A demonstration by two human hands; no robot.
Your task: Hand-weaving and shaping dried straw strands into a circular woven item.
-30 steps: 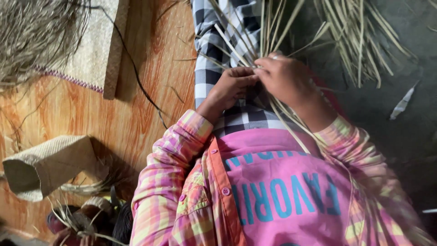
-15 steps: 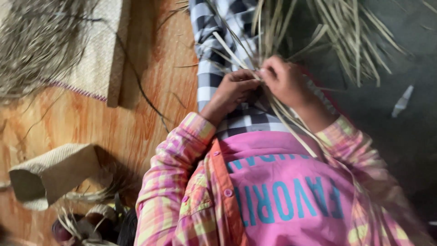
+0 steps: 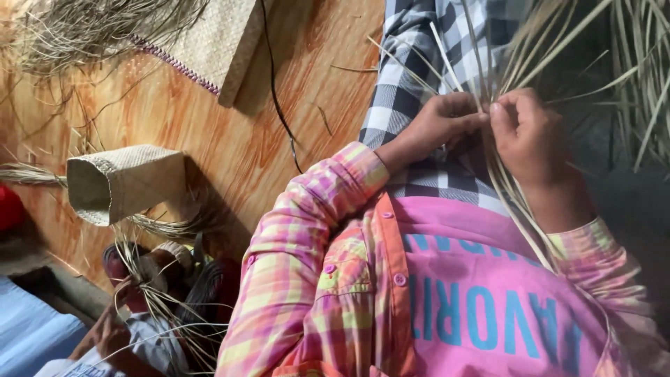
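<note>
My left hand and my right hand meet over my lap. Both pinch thin, pale dried leaf strips that fan upward from my fingers. More of these strips run down past my right wrist. Under the hands lies a blue-and-white checked cloth across my legs. I wear a pink top beneath an open plaid shirt, whose sleeves reach both wrists.
A small woven pouch lies on the wooden floor at left. A woven mat with loose fibres sits at top left, beside a black cord. Another person's hand holds strips at bottom left.
My hands stay together on the strips with small finger shifts. The view has slid, so they sit further right, and the other person's hand shows at bottom left.
</note>
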